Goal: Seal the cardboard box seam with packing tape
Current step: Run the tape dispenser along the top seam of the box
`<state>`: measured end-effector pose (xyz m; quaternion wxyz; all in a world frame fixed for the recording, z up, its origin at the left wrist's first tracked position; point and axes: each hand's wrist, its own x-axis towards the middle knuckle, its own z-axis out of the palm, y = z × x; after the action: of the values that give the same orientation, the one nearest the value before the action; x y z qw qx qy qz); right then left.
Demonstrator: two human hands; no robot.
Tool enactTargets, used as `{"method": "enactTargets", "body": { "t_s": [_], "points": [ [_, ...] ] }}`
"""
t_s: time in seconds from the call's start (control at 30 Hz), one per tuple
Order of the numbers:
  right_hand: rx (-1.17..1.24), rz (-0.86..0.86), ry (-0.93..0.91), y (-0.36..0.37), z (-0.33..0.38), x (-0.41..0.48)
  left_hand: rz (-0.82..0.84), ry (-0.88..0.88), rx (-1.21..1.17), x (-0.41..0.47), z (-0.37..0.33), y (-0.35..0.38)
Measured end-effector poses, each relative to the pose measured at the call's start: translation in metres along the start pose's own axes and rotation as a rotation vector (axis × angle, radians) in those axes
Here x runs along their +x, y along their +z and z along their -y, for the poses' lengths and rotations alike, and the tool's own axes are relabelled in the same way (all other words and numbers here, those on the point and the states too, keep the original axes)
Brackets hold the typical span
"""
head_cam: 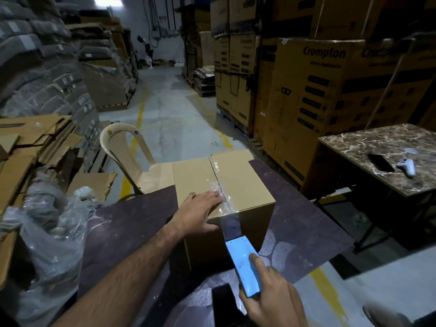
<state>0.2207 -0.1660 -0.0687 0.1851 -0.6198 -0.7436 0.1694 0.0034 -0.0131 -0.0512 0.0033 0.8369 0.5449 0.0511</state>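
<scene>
A closed cardboard box point(243, 175) stands on a dark table point(132, 230). Clear packing tape point(218, 182) runs along its top centre seam and over the near edge. My left hand point(198, 214) lies flat on the box top near the front edge, fingers touching the tape. My right hand point(273, 296) grips a light blue tape dispenser point(243, 260) held below and in front of the box. A strip of tape stretches from the dispenser's front up to the box's near edge.
A beige plastic chair point(127, 152) stands behind the table. Crumpled plastic wrap point(47, 232) and flattened cardboard point(28, 142) lie at left. At right a marble-topped table point(377, 147) carries a phone point(380, 162) and a white controller point(407, 166). Tall printed cartons point(318, 90) stack behind.
</scene>
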Motion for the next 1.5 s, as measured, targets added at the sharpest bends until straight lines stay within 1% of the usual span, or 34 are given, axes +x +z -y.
{"method": "enactTargets", "body": {
  "t_s": [0.1, 0.3, 0.4, 0.47, 0.67, 0.87, 1.07, 1.3, 1.5],
  "points": [
    [0.017, -0.043, -0.039, -0.002, 0.004, 0.009, -0.003, 0.012, -0.003, -0.005, 0.005, -0.001],
    [0.0, -0.075, -0.081, -0.01, 0.015, 0.028, 0.052, 0.002, 0.011, -0.008, 0.003, -0.002],
    [-0.009, -0.069, -0.072, -0.015, 0.023, 0.036, 0.093, -0.002, 0.002, -0.007, 0.006, -0.004],
    [-0.011, -0.06, -0.058, -0.017, 0.028, 0.042, 0.091, -0.007, 0.0, -0.006, 0.007, -0.004],
    [-0.021, -0.033, -0.008, -0.024, 0.039, 0.062, 0.01, -0.048, 0.057, -0.005, 0.005, 0.005],
    [-0.038, 0.013, 0.018, -0.027, 0.043, 0.089, -0.059, -0.064, -0.05, -0.008, 0.008, 0.008],
    [-0.052, 0.007, 0.012, -0.028, 0.046, 0.101, -0.151, -0.147, -0.194, -0.007, 0.008, 0.013],
    [-0.098, -0.015, 0.03, -0.023, 0.045, 0.092, -0.229, -0.176, -0.27, -0.004, 0.011, 0.02],
    [-0.101, 0.002, 0.039, -0.03, 0.051, 0.108, -0.245, -0.192, -0.29, -0.003, 0.01, 0.018]
  ]
}}
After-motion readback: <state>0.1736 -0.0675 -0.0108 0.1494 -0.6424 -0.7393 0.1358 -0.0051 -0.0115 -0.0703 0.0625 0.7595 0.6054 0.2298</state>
